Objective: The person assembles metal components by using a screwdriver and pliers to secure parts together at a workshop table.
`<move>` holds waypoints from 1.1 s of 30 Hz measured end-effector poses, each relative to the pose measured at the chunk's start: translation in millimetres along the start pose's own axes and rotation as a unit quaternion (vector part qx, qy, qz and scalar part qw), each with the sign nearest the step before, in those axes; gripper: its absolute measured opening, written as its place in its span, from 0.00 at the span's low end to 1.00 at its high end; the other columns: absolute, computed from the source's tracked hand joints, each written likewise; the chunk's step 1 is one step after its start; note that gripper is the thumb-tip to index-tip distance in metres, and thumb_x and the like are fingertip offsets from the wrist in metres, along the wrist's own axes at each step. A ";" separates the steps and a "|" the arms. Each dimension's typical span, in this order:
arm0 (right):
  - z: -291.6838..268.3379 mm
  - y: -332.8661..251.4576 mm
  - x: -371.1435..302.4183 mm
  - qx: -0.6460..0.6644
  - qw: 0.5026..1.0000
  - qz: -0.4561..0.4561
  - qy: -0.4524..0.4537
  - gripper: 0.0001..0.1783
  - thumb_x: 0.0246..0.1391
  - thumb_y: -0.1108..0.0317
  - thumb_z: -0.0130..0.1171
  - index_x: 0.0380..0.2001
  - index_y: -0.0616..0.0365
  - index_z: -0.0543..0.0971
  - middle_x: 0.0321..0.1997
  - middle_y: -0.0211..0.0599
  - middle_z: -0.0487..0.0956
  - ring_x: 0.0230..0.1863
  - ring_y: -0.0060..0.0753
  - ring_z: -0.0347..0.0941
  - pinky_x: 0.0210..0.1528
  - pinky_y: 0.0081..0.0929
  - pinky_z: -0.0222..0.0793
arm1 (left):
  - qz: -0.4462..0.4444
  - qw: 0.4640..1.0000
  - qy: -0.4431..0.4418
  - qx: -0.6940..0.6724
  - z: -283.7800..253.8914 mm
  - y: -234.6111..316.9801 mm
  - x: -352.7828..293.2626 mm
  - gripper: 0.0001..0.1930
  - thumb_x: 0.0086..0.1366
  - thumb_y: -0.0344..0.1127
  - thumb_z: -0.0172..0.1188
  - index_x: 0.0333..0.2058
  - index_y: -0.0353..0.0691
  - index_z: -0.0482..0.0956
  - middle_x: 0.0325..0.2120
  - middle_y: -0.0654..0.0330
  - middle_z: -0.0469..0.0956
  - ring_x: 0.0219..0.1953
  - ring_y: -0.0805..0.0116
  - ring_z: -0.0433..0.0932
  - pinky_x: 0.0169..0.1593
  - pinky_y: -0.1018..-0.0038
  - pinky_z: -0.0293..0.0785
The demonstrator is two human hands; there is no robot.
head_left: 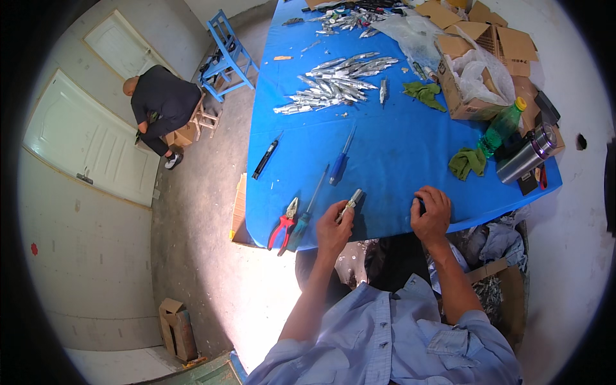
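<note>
My left hand is closed round a slim silver metal piece, which points up and to the right from my fingers. My right hand rests at the table's near edge, its fingers curled over a small dark object whose kind I cannot make out. Left of my left hand lie red-handled pliers and a teal-handled screwdriver. Farther up are a blue-handled screwdriver and a slim black tool. A heap of similar silver metal pieces is spread beyond them.
The blue-covered table carries a green bottle, a steel flask, green cloths and an open cardboard box at right. More small parts lie at the far end. Another person sits bent over at left near a blue chair.
</note>
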State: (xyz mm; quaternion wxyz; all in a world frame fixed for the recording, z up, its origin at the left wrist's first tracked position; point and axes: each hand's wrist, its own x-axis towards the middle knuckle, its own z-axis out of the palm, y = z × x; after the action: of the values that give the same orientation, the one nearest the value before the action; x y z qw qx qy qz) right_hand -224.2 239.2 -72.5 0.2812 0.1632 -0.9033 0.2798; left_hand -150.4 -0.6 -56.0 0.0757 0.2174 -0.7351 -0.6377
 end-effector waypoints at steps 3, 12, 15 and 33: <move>2.3 0.6 -1.7 0.002 1.000 -0.003 0.000 0.08 0.52 0.71 0.63 0.38 0.56 0.81 0.47 0.37 0.81 0.49 0.47 0.76 0.54 0.44 0.68 | 0.008 1.000 0.002 0.004 -0.3 -1.7 -0.9 0.15 0.71 0.38 0.64 0.50 0.35 0.83 0.23 0.66 0.77 0.22 0.80 0.74 0.25 0.80 0.70; -0.2 1.2 -1.3 0.012 1.000 -0.006 0.000 0.08 0.52 0.72 0.63 0.37 0.57 0.81 0.45 0.39 0.81 0.48 0.49 0.76 0.54 0.45 0.68 | -0.005 1.000 -0.011 0.018 -1.0 -9.8 2.4 0.17 0.72 0.41 0.63 0.52 0.35 0.83 0.31 0.62 0.82 0.27 0.78 0.79 0.27 0.79 0.76; 5.8 5.2 -2.1 -0.007 1.000 -0.009 0.006 0.08 0.52 0.71 0.63 0.37 0.57 0.81 0.45 0.38 0.81 0.49 0.48 0.76 0.55 0.44 0.68 | -0.022 0.999 0.004 0.027 -1.0 -8.1 1.4 0.18 0.72 0.41 0.63 0.52 0.34 0.83 0.31 0.62 0.82 0.27 0.78 0.79 0.27 0.79 0.76; -1.1 -1.9 0.7 0.003 1.000 0.009 -0.001 0.08 0.51 0.72 0.63 0.36 0.56 0.82 0.45 0.36 0.81 0.49 0.46 0.76 0.54 0.42 0.68 | -0.001 1.000 -0.009 -0.005 -1.1 0.0 -0.9 0.18 0.72 0.41 0.61 0.52 0.34 0.83 0.31 0.62 0.83 0.27 0.77 0.78 0.30 0.79 0.75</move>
State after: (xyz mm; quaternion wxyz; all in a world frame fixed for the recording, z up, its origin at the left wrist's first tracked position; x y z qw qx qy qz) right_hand -223.5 238.3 -70.5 0.2777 0.1560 -0.9040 0.2850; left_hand -149.1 -1.2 -55.7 0.0697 0.2120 -0.7325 -0.6432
